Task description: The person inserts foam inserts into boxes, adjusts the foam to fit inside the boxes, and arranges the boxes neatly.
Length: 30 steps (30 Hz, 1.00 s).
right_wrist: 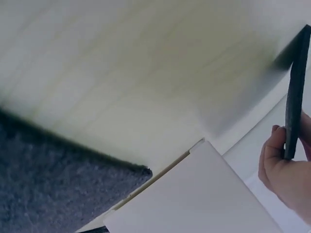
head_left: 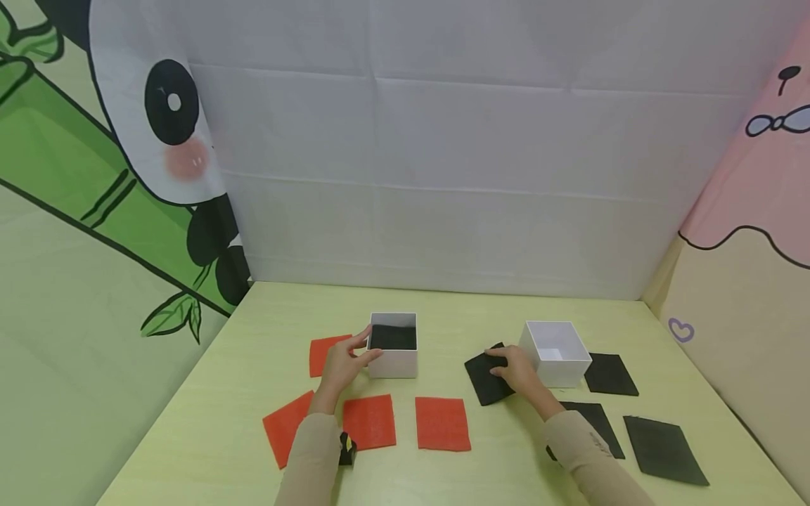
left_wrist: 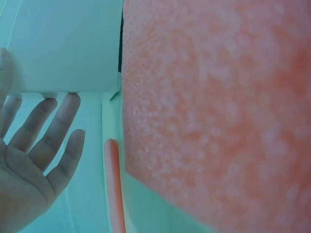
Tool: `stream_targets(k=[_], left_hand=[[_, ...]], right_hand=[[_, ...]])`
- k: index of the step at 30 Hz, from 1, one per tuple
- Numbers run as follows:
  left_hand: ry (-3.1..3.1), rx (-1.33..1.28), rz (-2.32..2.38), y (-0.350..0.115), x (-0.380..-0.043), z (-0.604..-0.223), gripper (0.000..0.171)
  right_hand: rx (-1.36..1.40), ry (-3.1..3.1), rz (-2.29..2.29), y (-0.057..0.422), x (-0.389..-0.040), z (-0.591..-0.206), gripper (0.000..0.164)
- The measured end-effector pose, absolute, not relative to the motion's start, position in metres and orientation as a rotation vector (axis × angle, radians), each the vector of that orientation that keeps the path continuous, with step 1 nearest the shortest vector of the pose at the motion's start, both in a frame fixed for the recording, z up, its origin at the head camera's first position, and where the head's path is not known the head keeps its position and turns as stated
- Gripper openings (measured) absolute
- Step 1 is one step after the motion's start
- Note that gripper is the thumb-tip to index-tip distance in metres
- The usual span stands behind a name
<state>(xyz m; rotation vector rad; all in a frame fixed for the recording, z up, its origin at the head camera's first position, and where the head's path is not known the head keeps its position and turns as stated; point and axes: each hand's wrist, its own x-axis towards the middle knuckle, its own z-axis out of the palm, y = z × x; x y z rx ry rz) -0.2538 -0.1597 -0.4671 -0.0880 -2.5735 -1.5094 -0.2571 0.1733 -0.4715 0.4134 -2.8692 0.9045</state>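
Note:
My left hand [head_left: 342, 365] is at the left side of a white open-topped box [head_left: 395, 364], thumb near its front and fingers along its side. In the left wrist view the fingers [left_wrist: 63, 114] are spread and fairly straight, with tips right at the box edge. A black square piece [head_left: 394, 337] shows inside this box. My right hand [head_left: 520, 372] pinches a black cloth-like square [head_left: 486, 379] between thumb and fingers, left of a second white box [head_left: 563, 372]. The right wrist view shows that square [right_wrist: 295, 97] edge-on, tilted up in the fingers.
Several red squares lie around the left arm, one [head_left: 442, 424] near the table's middle. More black squares [head_left: 664, 450] lie at the right, one partly under the right forearm. Both boxes stand on the pale yellow table [head_left: 209, 422], with a white cloth backdrop [head_left: 468, 147] behind.

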Motion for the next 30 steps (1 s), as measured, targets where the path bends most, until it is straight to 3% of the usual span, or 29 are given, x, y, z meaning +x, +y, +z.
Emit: stream_targets(k=[12,30], left_hand=[[-2.576,-0.079,-1.514,-0.1603,-0.2524,-0.4682,0.064],[-2.583,-0.093,-1.511,-0.1596,-0.2525,-0.4653,0.062]], right_hand=[[0.304,-2.774,1.06,0.173,-0.2565,-0.47,0.034],[0.054,-2.615,1.756,0.1723,-0.2602,-0.4662,0.043]])
